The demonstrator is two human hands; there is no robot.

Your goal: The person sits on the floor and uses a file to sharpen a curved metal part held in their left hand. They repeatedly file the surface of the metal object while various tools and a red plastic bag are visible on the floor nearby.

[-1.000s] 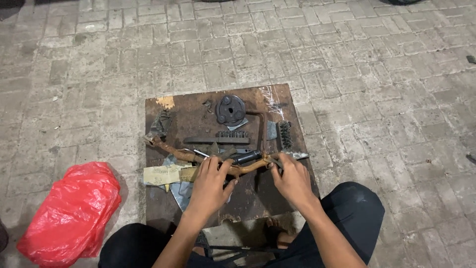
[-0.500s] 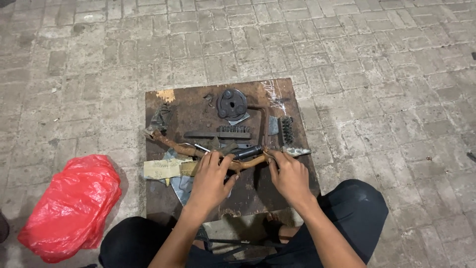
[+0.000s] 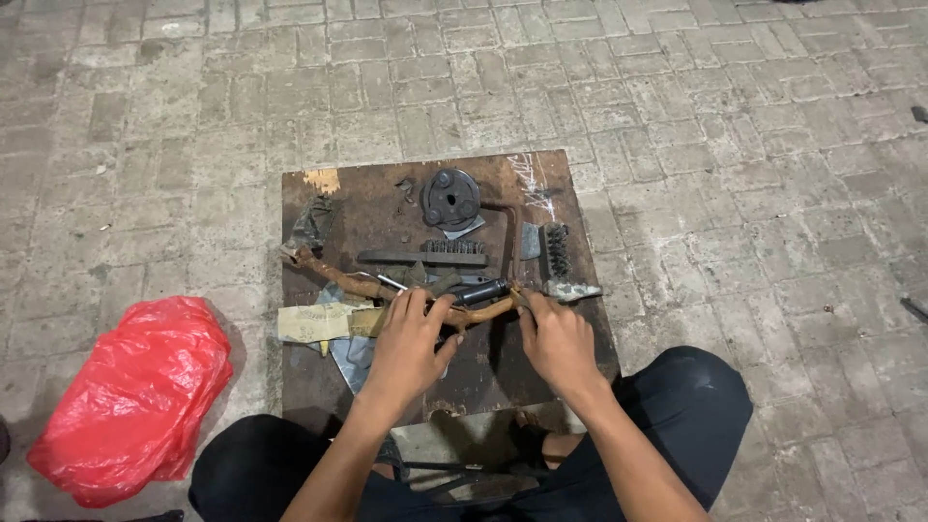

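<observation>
Two bare hands close on one long, rusty brown bent metal rod [image 3: 454,311], which lies across the near half of a dark, rust-stained square board [image 3: 387,217] set on the paving. The left hand [image 3: 411,343] has its fingers curled over the rod's middle, gripping it firmly; the right hand [image 3: 556,338] pinches the rod's end at about 3 o'clock from the left one, fingers tight around it. From the left hand the rod runs off toward 10 o'clock, ending near the board's left edge.

Just past the knuckles, at 12 o'clock, a short black cylindrical tool handle [image 3: 478,290] lies beside the rod. Further out at 12 o'clock a flat dark metal bar with a toothed strip [image 3: 425,256] crosses the board, and beyond it sits a round dark grey metal disc with holes [image 3: 449,198]. At 1 o'clock from the right hand a small dark wire brush block [image 3: 556,251] rests near the board's right edge. At 9 o'clock from the left hand a pale yellowish strip of paper [image 3: 314,322] pokes over the board's side.

Off the board, at 8 o'clock, a crumpled red plastic bag [image 3: 130,396] sits on the grey brick paving [image 3: 725,145]. Black-trousered knees [image 3: 691,401] frame the board's near edge
</observation>
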